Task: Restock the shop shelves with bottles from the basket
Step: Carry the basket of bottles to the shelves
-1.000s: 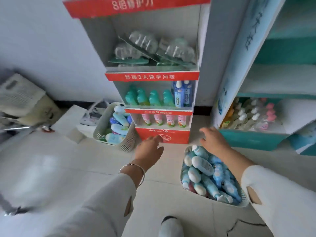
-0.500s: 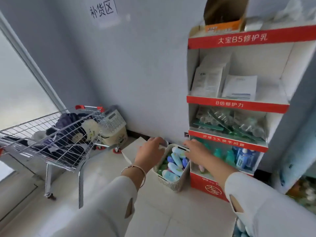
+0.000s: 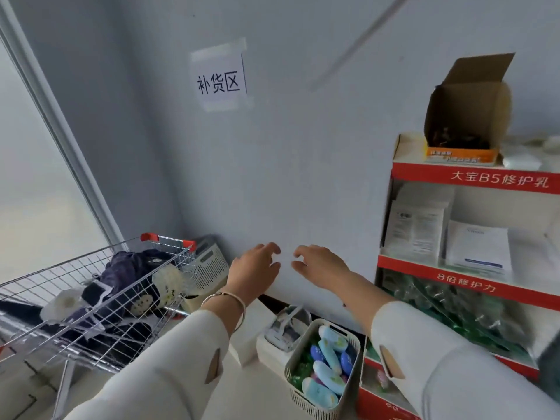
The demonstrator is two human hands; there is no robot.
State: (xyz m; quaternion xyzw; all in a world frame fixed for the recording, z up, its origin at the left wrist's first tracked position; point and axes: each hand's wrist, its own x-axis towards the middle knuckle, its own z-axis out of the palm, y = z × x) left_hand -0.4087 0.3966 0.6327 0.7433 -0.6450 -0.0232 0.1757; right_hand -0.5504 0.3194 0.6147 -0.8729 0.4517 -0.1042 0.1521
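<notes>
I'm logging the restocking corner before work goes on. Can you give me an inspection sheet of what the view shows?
Surface: pale tiled floor, partly taken up.
Job's things: slatted basket of blue bottles stands on the floor beside the red display shelf.
Clutter: shopping cart with dark clothing; open cardboard box on the shelf top; white boxes by the wall.
Hands: left hand and right hand raised, open, empty.
Cables: nothing seen.
Surroundings: grey wall with taped paper sign.
</notes>
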